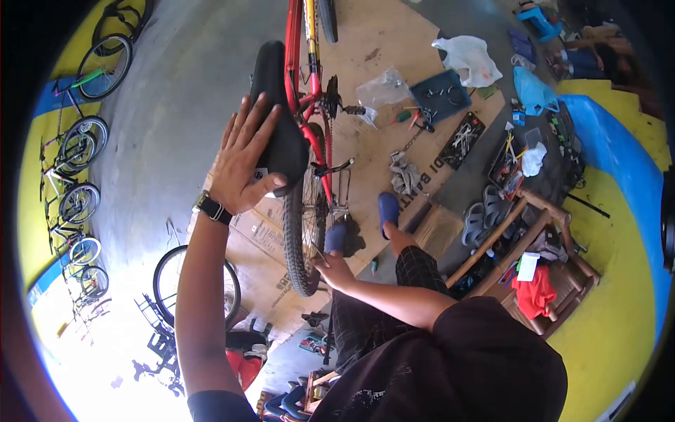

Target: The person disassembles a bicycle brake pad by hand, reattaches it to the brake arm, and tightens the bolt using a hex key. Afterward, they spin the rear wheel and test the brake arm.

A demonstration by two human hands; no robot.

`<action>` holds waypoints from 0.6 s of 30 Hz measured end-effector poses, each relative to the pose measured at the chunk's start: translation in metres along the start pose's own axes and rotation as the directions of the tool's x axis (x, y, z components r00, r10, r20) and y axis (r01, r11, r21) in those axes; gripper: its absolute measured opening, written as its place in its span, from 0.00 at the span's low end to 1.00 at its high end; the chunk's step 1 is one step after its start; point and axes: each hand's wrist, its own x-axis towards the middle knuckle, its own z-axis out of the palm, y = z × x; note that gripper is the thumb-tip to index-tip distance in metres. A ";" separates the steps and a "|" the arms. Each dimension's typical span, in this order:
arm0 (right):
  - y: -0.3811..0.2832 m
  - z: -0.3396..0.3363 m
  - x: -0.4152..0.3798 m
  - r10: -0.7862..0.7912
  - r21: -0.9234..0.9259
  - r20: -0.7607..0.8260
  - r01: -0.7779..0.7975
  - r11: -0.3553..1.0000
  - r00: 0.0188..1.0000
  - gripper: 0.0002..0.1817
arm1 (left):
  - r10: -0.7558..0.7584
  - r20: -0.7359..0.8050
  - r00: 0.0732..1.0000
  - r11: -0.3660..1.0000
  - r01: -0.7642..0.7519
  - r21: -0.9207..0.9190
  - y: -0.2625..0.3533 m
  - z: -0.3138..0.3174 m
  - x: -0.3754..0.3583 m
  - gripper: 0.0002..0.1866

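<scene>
My left hand point(246, 158), with a watch on the wrist, lies spread on the black saddle point(285, 141) of a red bicycle point(320, 148). Beside the rear wheel point(294, 246), low near the tyre and spokes, is my right hand point(336, 271). Its fingers are pinched together at the wheel, and what they hold is too small to tell. The bicycle's crank and chainring point(330, 98) show beyond the saddle.
Cardboard point(380, 49) covers the floor. Right of the bicycle are a dark tray point(441, 97), plastic bags point(470, 62), tools point(460, 141), a grey rag point(404, 174) and a wooden bench point(555, 225). A loose wheel point(162, 281) is at the lower left; several bicycles point(81, 148) line the left wall.
</scene>
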 end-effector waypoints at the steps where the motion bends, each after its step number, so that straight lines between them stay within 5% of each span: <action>1: -0.003 -0.028 -0.007 -0.004 0.070 0.052 0.000 0.998 0.999 0.19 | -0.022 -0.022 1.000 1.000 0.022 0.001 0.002 0.002 0.001 0.55; 4: -0.012 -0.120 -0.028 0.039 0.044 0.141 -0.046 0.998 0.989 0.16 | -0.076 -0.069 0.995 0.997 0.078 0.028 0.003 0.003 -0.002 0.48; 8: 0.005 -0.236 -0.057 -0.152 -0.391 -0.008 0.137 0.910 0.988 0.21 | -0.170 -0.131 0.977 0.982 0.180 0.065 0.001 0.003 -0.009 0.39; 11: 0.005 -0.307 -0.098 0.015 -0.497 -0.014 -0.020 0.867 1.000 0.26 | -0.233 -0.169 0.958 0.967 0.247 0.066 -0.004 0.007 -0.013 0.35; 14: -0.036 -0.341 -0.147 0.154 -0.698 -0.065 -0.155 0.699 0.986 0.27 | -0.270 -0.200 0.942 0.956 0.287 0.062 -0.002 0.012 -0.019 0.33; 18: -0.055 -0.361 -0.171 0.041 -0.734 -0.054 -0.068 0.676 0.998 0.28 | -0.406 -0.320 0.856 0.904 0.428 -0.003 0.003 0.040 -0.030 0.32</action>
